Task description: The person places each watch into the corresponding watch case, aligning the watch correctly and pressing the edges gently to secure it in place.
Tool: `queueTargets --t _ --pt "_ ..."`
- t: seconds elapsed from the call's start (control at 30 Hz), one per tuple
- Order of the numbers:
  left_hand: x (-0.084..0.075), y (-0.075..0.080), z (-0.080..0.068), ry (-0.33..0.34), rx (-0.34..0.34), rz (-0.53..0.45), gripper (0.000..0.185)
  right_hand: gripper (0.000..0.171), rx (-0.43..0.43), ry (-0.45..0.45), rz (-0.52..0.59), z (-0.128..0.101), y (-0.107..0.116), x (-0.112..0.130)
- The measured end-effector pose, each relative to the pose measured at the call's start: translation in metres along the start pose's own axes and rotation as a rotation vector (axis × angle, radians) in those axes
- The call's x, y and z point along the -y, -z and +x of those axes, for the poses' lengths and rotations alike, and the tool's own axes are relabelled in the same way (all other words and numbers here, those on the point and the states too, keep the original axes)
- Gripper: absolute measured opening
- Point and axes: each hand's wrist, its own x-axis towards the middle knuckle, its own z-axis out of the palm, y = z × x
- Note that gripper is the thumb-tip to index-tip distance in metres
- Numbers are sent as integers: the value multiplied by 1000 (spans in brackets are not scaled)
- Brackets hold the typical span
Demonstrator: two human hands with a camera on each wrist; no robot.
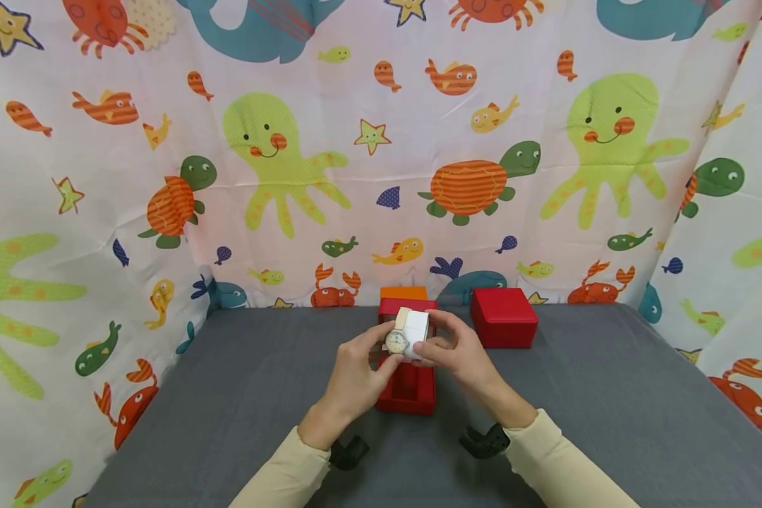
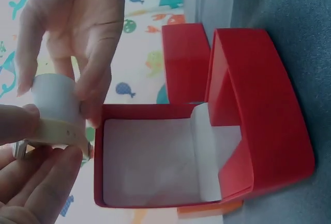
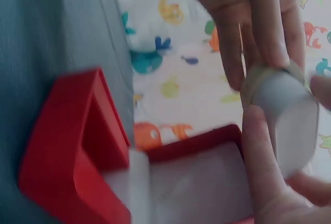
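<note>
Both hands hold a wristwatch (image 1: pixel 396 342) with a cream strap wrapped round a white cushion (image 1: pixel 415 327), just above an open red box (image 1: pixel 408 389). My left hand (image 1: pixel 363 370) pinches the watch at its round face and strap (image 2: pixel 57 130). My right hand (image 1: pixel 455 351) grips the white cushion (image 3: pixel 289 115) from the other side. The red box (image 2: pixel 232 125) lies open under them, its white-lined inside (image 2: pixel 150 157) bare and its lid (image 3: pixel 77 146) tipped back.
A second, closed red box (image 1: pixel 503 317) stands to the right at the back of the grey table (image 1: pixel 241 395). An orange box (image 1: pixel 403 292) sits behind the open one. A sea-creature printed curtain (image 1: pixel 381 141) walls in the back and sides.
</note>
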Motion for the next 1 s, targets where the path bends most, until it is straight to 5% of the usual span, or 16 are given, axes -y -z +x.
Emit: queueTargets --t 0.3,0.63,0.8,1.0 --pt "0 6 5 -5 40 -58 52 74 60 163 -310 2 13 4" --pt "0 30 14 264 323 -366 69 62 193 132 -173 6 20 5" --pt "-9 38 19 288 335 -520 69 61 221 136 -132 5 21 5" --pt "-12 41 19 316 333 -534 68 63 247 119 -124 4 21 8"
